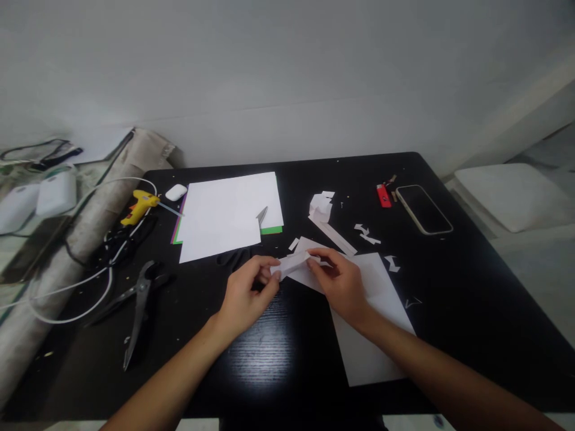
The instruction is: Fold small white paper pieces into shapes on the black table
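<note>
Between my two hands is a small folded piece of white paper [290,264], held above the black table. My left hand [250,291] pinches its left end between thumb and fingers. At its right end, my right hand [338,281] grips it with thumb and forefinger. Under my right hand and forearm lies a white paper sheet [372,335]. Just beyond the hands are a folded paper strip [332,234] and a crumpled-looking paper piece [320,206]. Scissors with dark handles [234,258] lie left of the held paper, their blades resting on white sheets.
A stack of paper [224,206] lies at the back left, beside a yellow glue gun [140,206] with a white cable and a white case [176,192]. Pliers [141,293] lie at left. Paper scraps [368,233], a red lighter [383,196] and a phone [423,209] are at right.
</note>
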`<action>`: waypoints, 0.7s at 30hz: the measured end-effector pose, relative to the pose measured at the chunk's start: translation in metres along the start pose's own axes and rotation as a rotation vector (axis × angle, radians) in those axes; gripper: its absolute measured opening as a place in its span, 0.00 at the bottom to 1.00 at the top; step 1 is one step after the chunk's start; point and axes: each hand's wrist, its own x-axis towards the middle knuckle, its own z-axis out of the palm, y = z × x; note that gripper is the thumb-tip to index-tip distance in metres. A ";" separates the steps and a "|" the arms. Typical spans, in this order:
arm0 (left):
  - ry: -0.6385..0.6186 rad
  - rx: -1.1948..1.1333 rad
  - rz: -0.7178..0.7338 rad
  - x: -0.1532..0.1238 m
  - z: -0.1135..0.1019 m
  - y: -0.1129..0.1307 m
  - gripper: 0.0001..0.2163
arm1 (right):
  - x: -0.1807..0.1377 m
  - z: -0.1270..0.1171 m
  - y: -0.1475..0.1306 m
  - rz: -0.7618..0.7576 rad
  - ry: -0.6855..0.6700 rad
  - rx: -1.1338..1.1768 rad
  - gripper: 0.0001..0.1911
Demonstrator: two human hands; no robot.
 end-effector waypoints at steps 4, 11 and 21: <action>-0.001 0.008 0.003 -0.002 -0.001 0.000 0.07 | 0.002 -0.001 0.000 -0.059 0.035 -0.077 0.07; 0.001 -0.017 0.005 -0.004 0.001 -0.002 0.07 | 0.001 -0.001 0.007 -0.063 0.060 -0.117 0.06; -0.003 -0.184 -0.081 -0.003 0.002 0.000 0.08 | 0.004 -0.005 -0.001 0.178 -0.092 0.345 0.14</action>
